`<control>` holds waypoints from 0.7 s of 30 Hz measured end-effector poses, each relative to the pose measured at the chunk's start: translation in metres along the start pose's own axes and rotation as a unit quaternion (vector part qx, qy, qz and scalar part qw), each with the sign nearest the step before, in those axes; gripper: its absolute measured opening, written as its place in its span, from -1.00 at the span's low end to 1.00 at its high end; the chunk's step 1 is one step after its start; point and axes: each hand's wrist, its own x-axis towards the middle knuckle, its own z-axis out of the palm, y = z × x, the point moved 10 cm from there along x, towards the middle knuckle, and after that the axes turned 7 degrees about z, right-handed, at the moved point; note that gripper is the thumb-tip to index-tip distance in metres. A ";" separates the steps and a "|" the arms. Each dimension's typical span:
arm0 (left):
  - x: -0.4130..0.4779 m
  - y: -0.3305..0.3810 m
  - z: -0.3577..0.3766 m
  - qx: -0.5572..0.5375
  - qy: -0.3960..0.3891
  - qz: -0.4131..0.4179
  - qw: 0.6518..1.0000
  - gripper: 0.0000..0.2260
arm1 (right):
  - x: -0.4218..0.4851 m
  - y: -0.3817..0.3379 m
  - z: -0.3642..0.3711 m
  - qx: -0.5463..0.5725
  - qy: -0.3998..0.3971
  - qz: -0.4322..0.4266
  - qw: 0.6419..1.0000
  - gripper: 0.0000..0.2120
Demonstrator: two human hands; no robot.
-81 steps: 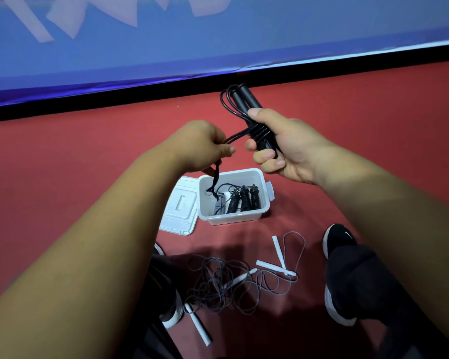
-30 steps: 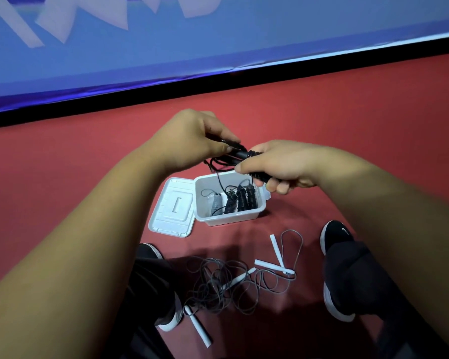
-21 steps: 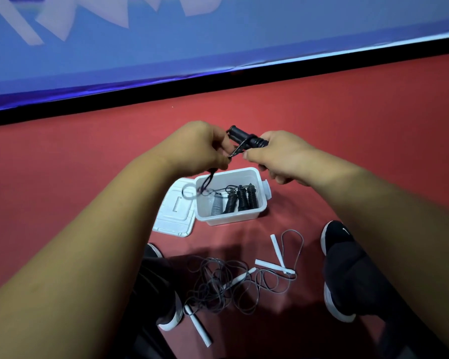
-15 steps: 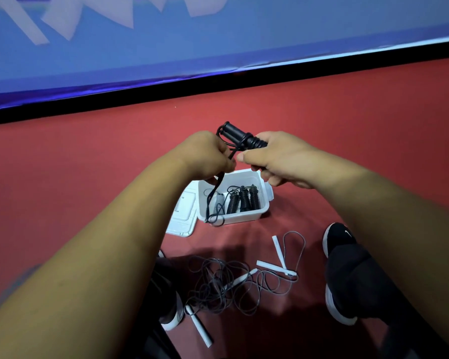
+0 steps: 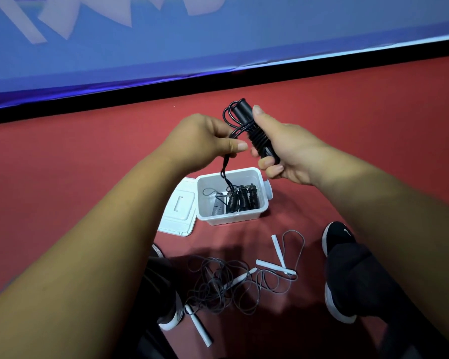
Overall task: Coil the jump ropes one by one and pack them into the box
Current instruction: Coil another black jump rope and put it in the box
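one wide head-worn view, forward and down, near the box [image 5: 233, 218] on the red floor [image 5: 373, 112]

Right hand [image 5: 283, 149] gripping black rope handles [image 5: 257, 133], left hand [image 5: 205, 141] pinching cord, above box [image 5: 233, 218]

Even, moderately bright indoor light; wide-angle view.
A soft shadow pools on the red floor [image 5: 373, 130] at lower centre, dimming the loose jump ropes [image 5: 213, 287]. The blue banner [image 5: 218, 45] shows pale sheen; its base line bows; near forearms [image 5: 88, 255] look slightly soft.

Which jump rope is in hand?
The black-handled rope: right hand grips its handles, left hand pinches its cord. Others lie in box or on floor.
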 end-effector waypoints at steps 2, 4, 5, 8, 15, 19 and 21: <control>-0.002 0.001 0.000 -0.063 -0.011 0.002 0.998 -0.84 | 0.000 -0.001 -0.002 0.005 0.001 0.001 1.000 -0.38; -0.004 0.003 0.002 -0.122 -0.033 0.006 0.992 -0.89 | 0.000 -0.002 -0.004 0.012 -0.002 -0.002 1.000 -0.33; -0.006 0.004 0.004 -0.136 -0.053 0.005 0.989 -0.84 | 0.000 -0.003 -0.004 0.018 -0.004 -0.003 1.000 -0.32; -0.013 0.001 0.011 -0.144 -0.131 -0.011 0.981 -0.69 | -0.002 -0.004 -0.003 0.030 -0.012 0.003 0.999 -0.47; -0.013 -0.014 0.006 -0.070 -0.111 -0.061 0.990 -0.93 | -0.015 -0.010 0.010 0.045 -0.068 0.012 0.997 -0.66; -0.011 -0.013 0.002 -0.073 -0.036 -0.082 0.993 -0.78 | -0.019 -0.015 0.016 0.065 -0.095 0.002 0.993 -0.63; -0.008 -0.008 -0.006 -0.131 0.027 -0.073 0.988 -0.79 | -0.019 -0.016 0.018 0.076 -0.105 -0.001 0.992 -0.59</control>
